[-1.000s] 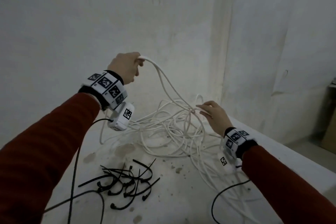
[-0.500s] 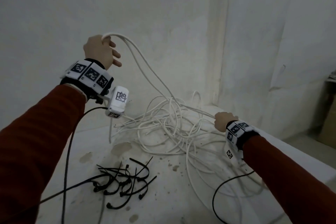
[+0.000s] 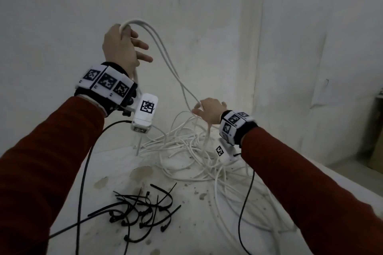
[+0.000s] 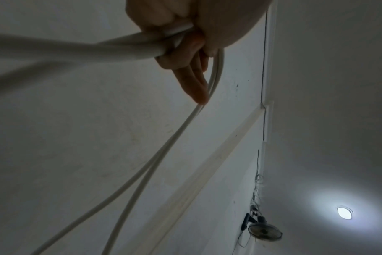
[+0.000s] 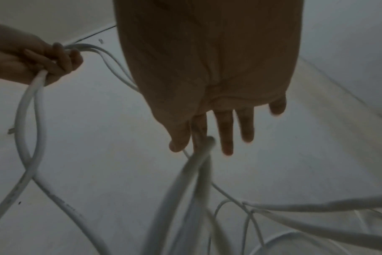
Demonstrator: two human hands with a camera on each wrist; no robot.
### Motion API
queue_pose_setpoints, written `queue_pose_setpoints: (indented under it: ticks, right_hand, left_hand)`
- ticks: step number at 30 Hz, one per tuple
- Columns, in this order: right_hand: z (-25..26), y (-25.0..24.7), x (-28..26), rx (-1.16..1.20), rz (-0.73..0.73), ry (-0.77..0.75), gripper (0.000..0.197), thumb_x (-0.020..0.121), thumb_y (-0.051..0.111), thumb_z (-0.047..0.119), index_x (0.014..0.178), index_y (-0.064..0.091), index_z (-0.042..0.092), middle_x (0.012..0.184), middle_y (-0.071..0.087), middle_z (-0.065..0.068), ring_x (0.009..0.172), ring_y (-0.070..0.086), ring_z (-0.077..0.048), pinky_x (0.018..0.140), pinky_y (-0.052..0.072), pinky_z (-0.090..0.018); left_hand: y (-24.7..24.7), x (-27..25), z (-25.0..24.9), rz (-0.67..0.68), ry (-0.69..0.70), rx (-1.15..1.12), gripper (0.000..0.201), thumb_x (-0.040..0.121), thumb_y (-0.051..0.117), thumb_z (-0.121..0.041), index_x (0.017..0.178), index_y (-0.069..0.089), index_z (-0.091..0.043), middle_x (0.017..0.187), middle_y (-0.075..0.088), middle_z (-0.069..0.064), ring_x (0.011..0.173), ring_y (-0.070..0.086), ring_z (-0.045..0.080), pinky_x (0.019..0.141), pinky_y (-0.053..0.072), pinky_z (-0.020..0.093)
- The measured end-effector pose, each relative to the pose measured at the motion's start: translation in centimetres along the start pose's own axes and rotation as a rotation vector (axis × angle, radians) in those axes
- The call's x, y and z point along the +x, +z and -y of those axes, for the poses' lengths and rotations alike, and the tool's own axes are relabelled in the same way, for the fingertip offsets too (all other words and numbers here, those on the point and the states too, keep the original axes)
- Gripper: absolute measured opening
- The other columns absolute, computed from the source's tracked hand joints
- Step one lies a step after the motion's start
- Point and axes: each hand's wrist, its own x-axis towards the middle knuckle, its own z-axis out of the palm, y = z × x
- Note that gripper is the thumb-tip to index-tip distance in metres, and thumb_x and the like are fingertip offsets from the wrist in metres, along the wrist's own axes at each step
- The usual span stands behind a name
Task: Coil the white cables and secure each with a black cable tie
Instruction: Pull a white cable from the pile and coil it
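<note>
A tangle of white cables [image 3: 186, 151] lies on the white table [image 3: 207, 223] near the wall. My left hand [image 3: 122, 45] is raised high and grips a doubled loop of white cable [image 3: 165, 56], its outer fingers spread. In the left wrist view the curled fingers [image 4: 177, 57] hold the cable strands [image 4: 142, 46]. The strands run down to my right hand [image 3: 207, 112], which pinches the cable between thumb and forefinger just above the pile. In the right wrist view its other fingers [image 5: 244, 126] are straight and the cable [image 5: 199, 155] hangs blurred below them. Several black cable ties [image 3: 143, 211] lie loose at the table's front.
White walls meet in a corner behind the table. Black camera leads [image 3: 83, 182] hang from both wrists across the table. Brown stains [image 3: 141, 172] mark the surface. A cardboard box [image 3: 376, 151] stands on the floor at the far right.
My left hand has risen and moved left, drawing the cable loop up from the pile. My right hand dropped to the pile, then came up along the strands.
</note>
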Motion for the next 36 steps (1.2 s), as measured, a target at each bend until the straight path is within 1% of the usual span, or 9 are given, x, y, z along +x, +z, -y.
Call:
queue_pose_setpoints:
  ticks: [4,9,12,18,24,27,30,33,36]
  right_hand:
    - [-0.3,0.6,0.1,0.199,0.046,-0.053,0.057,0.094,0.056,0.037,0.139,0.040,0.007,0.139,0.047,-0.016,0.126,0.046,-0.030,0.098,0.035,-0.032]
    - [2.5,-0.3,1.2,0.272,-0.024,-0.152,0.080,0.090,0.063,0.034,0.152,0.014,0.018,0.148,0.035,-0.016,0.134,0.038,-0.030,0.106,0.031,-0.033]
    - [4.3,0.6,1.8,0.265,0.040,-0.220,0.067,0.089,0.065,0.032,0.147,0.032,0.024,0.148,0.038,-0.012,0.134,0.039,-0.027,0.105,0.030,-0.029]
    - [4.0,4.0,2.3,0.098,0.236,-0.144,0.028,0.097,0.052,0.026,0.115,0.065,0.009,0.125,0.060,-0.012,0.115,0.055,-0.029,0.087,0.040,-0.027]
    - [2.9,-1.6,3.5,0.123,-0.122,-0.060,0.024,0.092,0.048,0.005,0.105,0.068,0.008,0.111,0.067,-0.013,0.104,0.061,-0.030,0.088,0.045,-0.033]
    - [3.6,-6.6,3.7,0.696,-0.378,-0.014,0.020,0.093,0.043,0.009,0.088,0.062,0.012,0.080,0.063,-0.011,0.075,0.060,-0.027,0.069,0.049,-0.040]
    - [5.3,-10.8,2.8,1.041,-0.572,-0.082,0.027,0.089,0.042,0.006,0.068,0.055,0.017,0.064,0.058,-0.009,0.058,0.057,-0.022,0.054,0.043,-0.030]
    - [6.9,-12.7,1.6,0.899,-0.665,-0.221,0.027,0.093,0.040,0.008,0.070,0.049,0.019,0.062,0.056,-0.005,0.048,0.054,-0.010,0.049,0.043,-0.020]
    - [7.4,-12.7,1.4,0.761,-0.732,-0.270,0.027,0.099,0.040,0.022,0.079,0.055,0.011,0.060,0.046,0.008,0.052,0.044,-0.008,0.050,0.042,-0.024]
  left_hand:
    - [-2.9,0.6,0.0,0.047,0.042,-0.068,0.028,0.100,0.031,-0.025,0.079,0.047,-0.017,0.058,0.062,0.000,0.036,0.054,0.019,0.037,0.021,0.024]
    - [-4.1,-0.4,-1.3,0.231,0.171,-0.099,0.029,0.102,0.033,-0.026,0.080,0.049,-0.019,0.057,0.061,-0.001,0.036,0.052,0.019,0.040,0.019,0.029]
    - [-4.8,-0.5,-1.9,0.213,0.184,-0.103,0.029,0.102,0.033,-0.026,0.079,0.049,-0.020,0.057,0.060,0.000,0.037,0.052,0.020,0.040,0.020,0.025]
    - [-8.6,0.5,-0.3,0.066,0.155,-0.035,0.029,0.101,0.033,-0.023,0.077,0.049,-0.021,0.059,0.058,-0.002,0.038,0.053,0.016,0.038,0.020,0.022]
    - [-13.8,2.6,5.2,-0.086,0.137,0.283,0.030,0.100,0.035,-0.028,0.073,0.046,-0.026,0.062,0.055,0.001,0.036,0.043,0.005,0.039,0.032,0.022]
    - [-16.3,3.0,8.1,-0.080,0.139,0.474,0.029,0.098,0.035,-0.032,0.073,0.049,-0.030,0.058,0.057,-0.005,0.046,0.045,0.008,0.052,0.038,0.030]
    - [-17.2,2.5,9.7,-0.006,0.144,0.577,0.026,0.100,0.032,-0.027,0.087,0.053,-0.018,0.066,0.058,-0.003,0.056,0.048,0.014,0.063,0.040,0.034]
    - [-17.2,1.8,10.2,0.116,0.016,0.708,0.026,0.101,0.037,-0.025,0.090,0.058,-0.014,0.081,0.063,0.007,0.070,0.057,0.026,0.074,0.048,0.038]
    - [-17.5,1.1,10.6,0.198,-0.234,0.923,0.026,0.097,0.045,-0.025,0.087,0.066,-0.011,0.089,0.067,0.008,0.084,0.065,0.030,0.082,0.053,0.038]
